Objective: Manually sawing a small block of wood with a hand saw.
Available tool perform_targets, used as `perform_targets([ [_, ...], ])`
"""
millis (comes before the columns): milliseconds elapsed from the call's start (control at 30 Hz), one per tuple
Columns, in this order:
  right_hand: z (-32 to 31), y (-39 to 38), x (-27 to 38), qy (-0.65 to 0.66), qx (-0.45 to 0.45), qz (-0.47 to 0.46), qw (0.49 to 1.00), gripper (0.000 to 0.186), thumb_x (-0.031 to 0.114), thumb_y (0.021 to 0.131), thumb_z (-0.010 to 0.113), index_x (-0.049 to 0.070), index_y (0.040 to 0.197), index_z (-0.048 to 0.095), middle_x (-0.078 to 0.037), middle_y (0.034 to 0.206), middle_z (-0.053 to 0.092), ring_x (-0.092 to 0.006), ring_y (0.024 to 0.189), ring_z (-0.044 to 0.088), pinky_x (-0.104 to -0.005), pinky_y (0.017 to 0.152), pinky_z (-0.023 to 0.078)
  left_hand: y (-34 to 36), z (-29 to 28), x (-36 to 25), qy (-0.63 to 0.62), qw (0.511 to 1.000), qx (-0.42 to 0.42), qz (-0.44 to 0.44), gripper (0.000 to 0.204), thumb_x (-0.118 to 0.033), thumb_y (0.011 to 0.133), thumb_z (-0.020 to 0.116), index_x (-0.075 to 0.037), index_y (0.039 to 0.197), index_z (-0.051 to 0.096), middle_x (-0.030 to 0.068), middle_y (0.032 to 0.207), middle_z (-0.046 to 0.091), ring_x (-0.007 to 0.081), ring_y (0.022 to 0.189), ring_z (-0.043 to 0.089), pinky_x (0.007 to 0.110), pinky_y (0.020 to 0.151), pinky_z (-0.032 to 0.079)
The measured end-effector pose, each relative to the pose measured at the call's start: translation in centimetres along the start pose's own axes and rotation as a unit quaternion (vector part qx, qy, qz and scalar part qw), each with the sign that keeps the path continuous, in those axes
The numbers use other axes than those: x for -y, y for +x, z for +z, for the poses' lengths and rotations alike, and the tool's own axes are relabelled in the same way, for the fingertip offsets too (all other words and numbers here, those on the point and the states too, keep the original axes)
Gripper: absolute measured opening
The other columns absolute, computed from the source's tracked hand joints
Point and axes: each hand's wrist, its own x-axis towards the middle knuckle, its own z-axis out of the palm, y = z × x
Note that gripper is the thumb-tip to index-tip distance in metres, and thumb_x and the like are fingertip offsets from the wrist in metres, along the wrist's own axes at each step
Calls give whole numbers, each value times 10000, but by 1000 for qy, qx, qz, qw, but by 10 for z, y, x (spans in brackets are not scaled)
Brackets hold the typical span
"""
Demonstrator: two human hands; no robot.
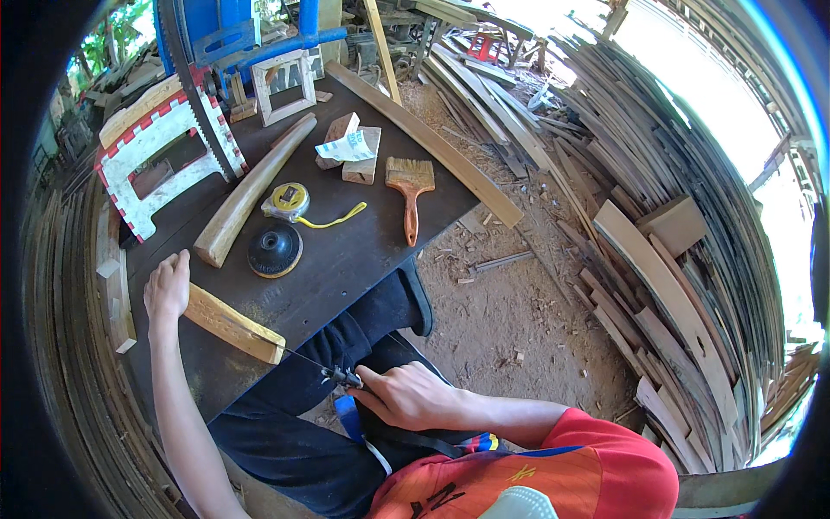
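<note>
My left hand point(166, 290) grips the left end of a short, light-brown wooden board point(232, 322) lying at the front of the dark table point(316, 285). My right hand point(402, 394), low in the centre, is closed on a dark-handled tool point(344, 378). A thin line runs from it to the board's right end; I cannot tell if it is blade or wire. Behind the board lie a round black pad point(275, 246), a yellow tape measure point(285, 201), a long wooden piece point(255, 190), a paintbrush point(410, 195) and two wood blocks point(360, 169) with a white-blue packet on them.
A white-red plastic frame point(173, 117) and a saw blade stand at the back left. A long plank point(441, 156) lies along the table's back right edge. Timber piles point(674, 311) fill the right side, beside a dirt floor point(484, 329) with scraps. My legs are below the table's front edge.
</note>
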Motion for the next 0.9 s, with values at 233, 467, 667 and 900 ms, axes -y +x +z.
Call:
perform_targets([
  [233,0,4,1,14,-7,-8,1000,385,378,1071,538,-2,1017,558,-216,550,542,-444,531,580,-534,487,423,-5,-7,-4,-2,1000,-5,0,615,-549,1029,357,-84,1241,698,228,1271,684,424,1261,590,499,1099,425],
  [467,7,25,5,13,-21,-23,999,351,354,1072,528,9,1010,551,-206,550,559,-432,513,594,-532,474,454,7,7,4,17,999,-34,5,587,-539,1030,340,-126,1223,710,234,1260,686,439,1246,599,515,1085,440],
  [667,7,15,5,2,-4,-13,1000,295,321,1045,577,30,1090,563,-220,579,606,-439,527,623,-550,468,459,8,10,36,84,988,-44,121,559,-505,1035,331,-124,1191,709,187,1244,702,421,1157,660,547,992,514],
  [900,1,26,6,-2,-48,-43,998,224,203,1024,617,-12,963,618,-241,588,612,-440,545,636,-524,481,480,-10,-3,-17,54,998,15,24,560,-464,1034,326,-130,1123,767,155,1212,738,335,1126,714,496,996,539],
])
